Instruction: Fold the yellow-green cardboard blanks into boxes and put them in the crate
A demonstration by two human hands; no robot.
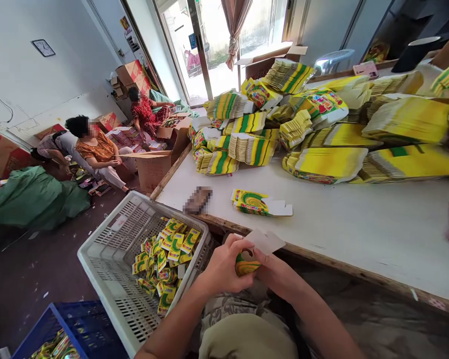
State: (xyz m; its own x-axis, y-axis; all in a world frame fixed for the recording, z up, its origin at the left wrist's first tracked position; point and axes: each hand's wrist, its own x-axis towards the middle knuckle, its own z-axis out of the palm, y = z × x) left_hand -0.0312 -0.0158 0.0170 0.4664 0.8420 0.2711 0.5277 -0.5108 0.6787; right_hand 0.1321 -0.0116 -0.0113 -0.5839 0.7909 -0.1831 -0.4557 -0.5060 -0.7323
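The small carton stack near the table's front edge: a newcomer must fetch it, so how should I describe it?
On the white table, look toward the corner beside the white crate. A small stack of flat yellow cartons lies there, white flaps pointing right. Unlike the big bundles heaped behind, it sits apart near the front edge.

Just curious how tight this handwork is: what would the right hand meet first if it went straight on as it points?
The right hand would probably first meet the yellow-and-green carton at its fingertips, then the left hand just beyond; exact depth is hard to judge from one view.
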